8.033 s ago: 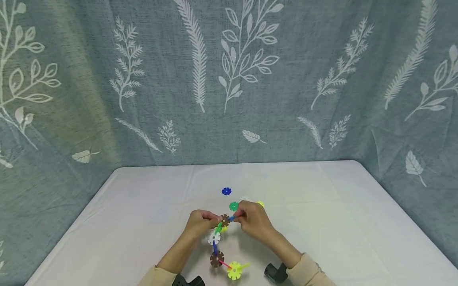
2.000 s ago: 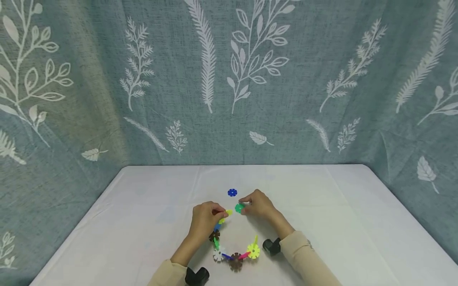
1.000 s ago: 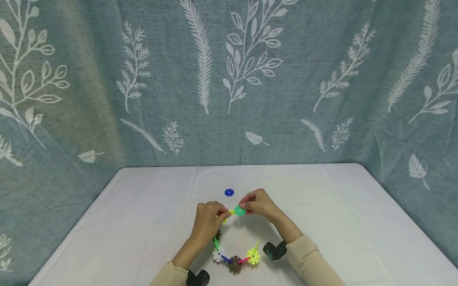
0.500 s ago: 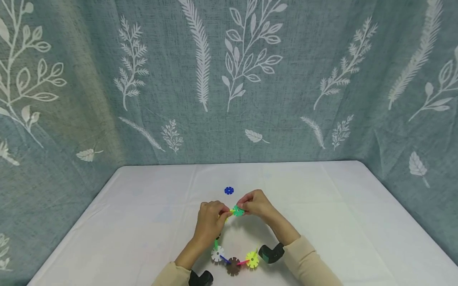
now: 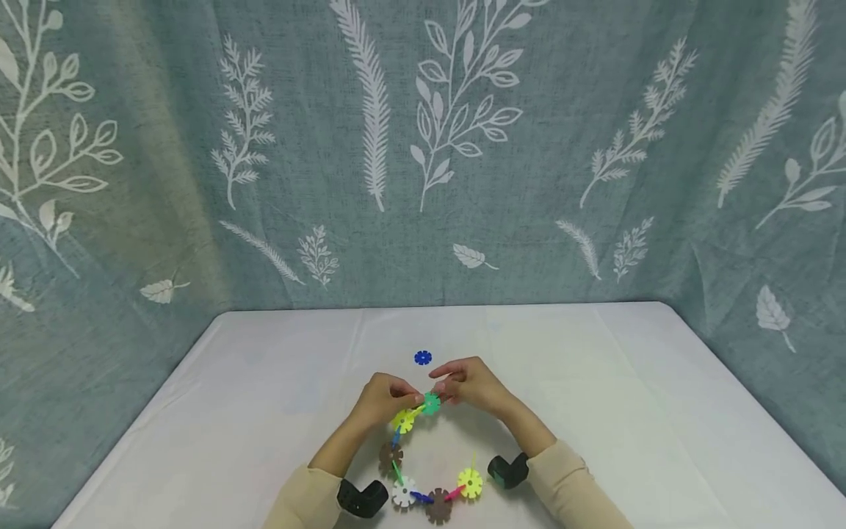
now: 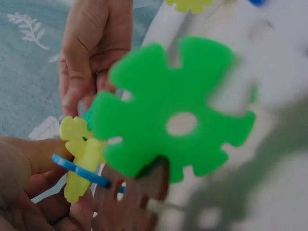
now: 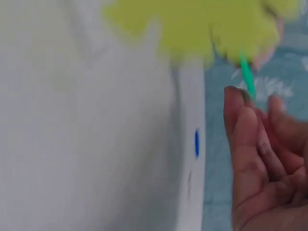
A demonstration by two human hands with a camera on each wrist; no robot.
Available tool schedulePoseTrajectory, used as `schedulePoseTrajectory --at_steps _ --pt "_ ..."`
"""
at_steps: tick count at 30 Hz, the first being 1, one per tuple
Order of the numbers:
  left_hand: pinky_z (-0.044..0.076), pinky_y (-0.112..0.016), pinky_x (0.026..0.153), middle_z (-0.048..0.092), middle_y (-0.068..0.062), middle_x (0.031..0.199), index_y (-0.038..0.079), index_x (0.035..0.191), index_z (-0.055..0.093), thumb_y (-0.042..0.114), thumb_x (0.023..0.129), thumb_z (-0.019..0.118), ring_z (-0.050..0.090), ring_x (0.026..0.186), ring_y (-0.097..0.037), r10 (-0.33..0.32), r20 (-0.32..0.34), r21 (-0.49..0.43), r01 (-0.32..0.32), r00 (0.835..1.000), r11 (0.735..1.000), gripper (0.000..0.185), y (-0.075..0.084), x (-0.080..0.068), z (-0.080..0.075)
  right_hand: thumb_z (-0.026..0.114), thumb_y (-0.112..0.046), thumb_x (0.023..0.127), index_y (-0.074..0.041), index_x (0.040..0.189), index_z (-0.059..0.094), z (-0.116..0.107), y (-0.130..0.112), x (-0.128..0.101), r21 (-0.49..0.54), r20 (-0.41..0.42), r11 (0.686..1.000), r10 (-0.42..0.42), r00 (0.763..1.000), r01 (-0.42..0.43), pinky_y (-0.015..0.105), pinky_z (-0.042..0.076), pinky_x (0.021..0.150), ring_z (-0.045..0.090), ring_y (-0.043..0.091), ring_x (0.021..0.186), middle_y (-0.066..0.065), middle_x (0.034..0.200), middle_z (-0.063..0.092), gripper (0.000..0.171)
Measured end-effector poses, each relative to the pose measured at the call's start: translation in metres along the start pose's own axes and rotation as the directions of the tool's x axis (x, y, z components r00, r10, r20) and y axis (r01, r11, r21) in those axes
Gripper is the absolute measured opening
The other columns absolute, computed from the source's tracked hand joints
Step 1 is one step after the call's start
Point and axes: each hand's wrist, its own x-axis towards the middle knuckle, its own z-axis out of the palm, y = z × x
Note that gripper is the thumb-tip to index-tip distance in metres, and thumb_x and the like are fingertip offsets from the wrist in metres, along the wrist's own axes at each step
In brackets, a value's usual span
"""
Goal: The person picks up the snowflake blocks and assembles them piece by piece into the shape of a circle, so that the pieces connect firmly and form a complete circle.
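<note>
A curved chain of notched plastic interlocking discs hangs over the table in the head view, a yellow disc at its near right end. From there it runs through a brown disc, a white disc and another brown disc to a yellow pair. A teal disc forms the far end. My left hand pinches the chain beside the teal disc. My right hand is close by the teal disc; in the right wrist view its fingers look loose, just off the disc's edge.
One loose blue disc lies on the white table beyond the hands. Black wrist cameras sit at both wrists. A green patterned curtain stands behind the table.
The teal disc went from the table into my right hand's grip and onto the chain's yellow end. Now the right fingers have loosened from it, and more of the chain shows.
</note>
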Motion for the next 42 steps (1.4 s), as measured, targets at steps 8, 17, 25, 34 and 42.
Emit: schedulePoseTrajectory --at_steps 8,17,25,34,42 --pt "0.039 -0.025 0.055 0.063 -0.005 0.065 -0.002 0.073 0.069 0.01 0.079 0.068 0.048 0.059 -0.011 -0.066 -0.079 -0.034 0.064 0.995 0.997 0.014 -0.006 -0.004 -0.003 0.067 -0.009 0.079 -0.009 0.102 0.071 -0.015 0.017 0.012 -0.344 -0.356 0.903 0.126 0.926 -0.256 0.03 0.043 0.065 0.059 0.022 0.085 0.013 0.101 0.066 0.023" --pt "0.041 -0.024 0.059 0.065 -0.006 0.071 -0.004 0.076 0.068 0.009 0.08 0.065 0.051 0.064 -0.011 -0.161 -0.09 -0.091 0.153 0.983 0.984 0.014 -0.008 -0.003 0.001 0.074 -0.008 0.071 -0.011 0.088 0.072 -0.012 0.015 0.017 -0.423 -0.32 0.869 0.123 0.939 -0.258 0.038 0.045 0.073 0.059 0.022 0.088 0.009 0.096 0.067 0.018" --pt "0.041 -0.023 0.06 0.067 -0.009 0.082 -0.004 0.082 0.067 0.013 0.082 0.065 0.054 0.069 -0.012 -0.222 -0.102 -0.151 0.205 0.97 0.967 0.017 -0.012 -0.001 -0.001 0.07 -0.001 0.074 -0.005 0.073 0.066 -0.008 0.003 0.002 -0.389 -0.177 0.918 -0.151 0.973 0.072 0.023 0.043 0.055 0.052 0.009 0.059 0.001 0.066 0.063 0.006" --pt "0.041 -0.023 0.058 0.064 -0.005 0.075 -0.004 0.079 0.067 0.014 0.08 0.068 0.051 0.065 -0.011 -0.239 -0.102 -0.206 0.215 0.966 0.955 0.018 -0.01 -0.001 0.0 0.069 -0.001 0.076 -0.008 0.072 0.065 0.014 -0.009 -0.005 -0.379 -0.159 0.921 -0.163 0.974 0.092 0.019 0.043 0.055 0.052 0.006 0.06 0.0 0.067 0.064 0.01" --pt "0.042 -0.023 0.056 0.065 -0.008 0.077 -0.007 0.079 0.066 0.01 0.079 0.068 0.052 0.065 -0.011 -0.261 -0.114 -0.242 0.228 0.959 0.943 0.017 -0.007 -0.003 0.001 0.071 -0.004 0.076 -0.01 0.071 0.064 0.022 -0.013 -0.01 -0.515 -0.208 0.846 -0.279 0.938 0.137 0.019 0.04 0.056 0.051 0.004 0.058 -0.002 0.066 0.064 0.011"
